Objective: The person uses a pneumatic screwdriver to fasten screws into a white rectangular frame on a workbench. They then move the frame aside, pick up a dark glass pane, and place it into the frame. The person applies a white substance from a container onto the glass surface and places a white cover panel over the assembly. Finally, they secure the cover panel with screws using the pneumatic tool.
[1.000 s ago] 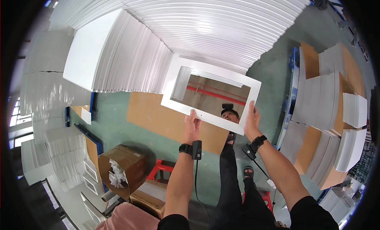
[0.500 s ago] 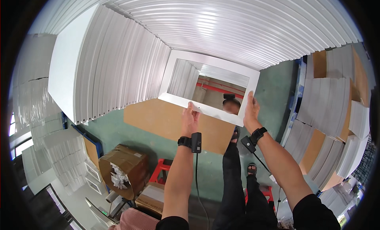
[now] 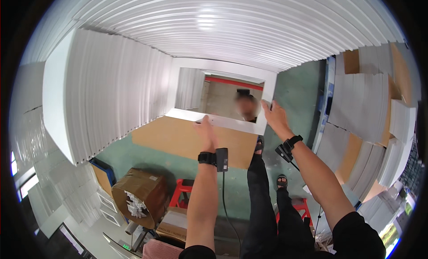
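Observation:
A white-framed mirror [image 3: 223, 92] lies tilted at the inner end of a row of white frames [image 3: 118, 81], with its far edge against a taller stack of white frames [image 3: 232, 27]. My left hand [image 3: 206, 130] is at the mirror's near edge, thumb up by the rim; its fingers are smeared by motion. At the right edge, my right hand [image 3: 276, 116] has its thumb touching the frame, while the visible fingers stand apart outside the edge. Its other fingers are hidden. The glass reflects the ceiling and a red pipe.
A brown board [image 3: 196, 141] lies under the near side of the mirror. An open cardboard box [image 3: 154, 181] with white material stands at lower left, near a red stool [image 3: 180, 190]. Stacked grey-white panels [image 3: 356, 98] line the right side. Cables hang from both wrists.
The view has shifted, and the mirror sits closer against the stacks. My right hand's fingers have spread from their hold on the frame, and my left hand has blurred with motion.

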The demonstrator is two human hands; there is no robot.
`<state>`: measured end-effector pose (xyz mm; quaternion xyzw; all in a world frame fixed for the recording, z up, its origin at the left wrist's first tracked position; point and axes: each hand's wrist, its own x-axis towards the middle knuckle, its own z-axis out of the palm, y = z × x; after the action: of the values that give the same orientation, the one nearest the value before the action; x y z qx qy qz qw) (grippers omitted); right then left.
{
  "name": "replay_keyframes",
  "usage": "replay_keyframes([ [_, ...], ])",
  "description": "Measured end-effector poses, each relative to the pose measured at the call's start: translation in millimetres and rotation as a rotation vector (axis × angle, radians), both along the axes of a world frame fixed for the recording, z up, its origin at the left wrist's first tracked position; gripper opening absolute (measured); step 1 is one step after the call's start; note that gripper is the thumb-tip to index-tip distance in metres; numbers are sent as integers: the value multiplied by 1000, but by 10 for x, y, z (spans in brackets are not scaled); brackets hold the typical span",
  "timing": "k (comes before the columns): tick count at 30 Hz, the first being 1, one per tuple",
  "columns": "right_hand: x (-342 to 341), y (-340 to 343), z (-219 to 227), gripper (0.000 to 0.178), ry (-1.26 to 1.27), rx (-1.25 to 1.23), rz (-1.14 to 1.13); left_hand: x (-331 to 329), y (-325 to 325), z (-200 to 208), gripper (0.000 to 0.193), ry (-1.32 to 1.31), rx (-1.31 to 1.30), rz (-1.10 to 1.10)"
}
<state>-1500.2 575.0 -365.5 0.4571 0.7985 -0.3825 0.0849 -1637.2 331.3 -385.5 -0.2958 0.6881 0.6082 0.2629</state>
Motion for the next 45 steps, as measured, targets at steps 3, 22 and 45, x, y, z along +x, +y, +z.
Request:
replay_keyframes([
  [3, 34, 104, 76, 64, 11, 72, 165, -20, -166, -26, 30, 79, 405, -195],
  [22, 230, -10, 67, 44, 67, -86, 213, -240, -868, -416, 52, -67, 314, -190],
  [45, 4877, 3712, 3451, 53, 425, 427, -875, 3810, 6739, 3606, 52, 1247, 149, -1442],
])
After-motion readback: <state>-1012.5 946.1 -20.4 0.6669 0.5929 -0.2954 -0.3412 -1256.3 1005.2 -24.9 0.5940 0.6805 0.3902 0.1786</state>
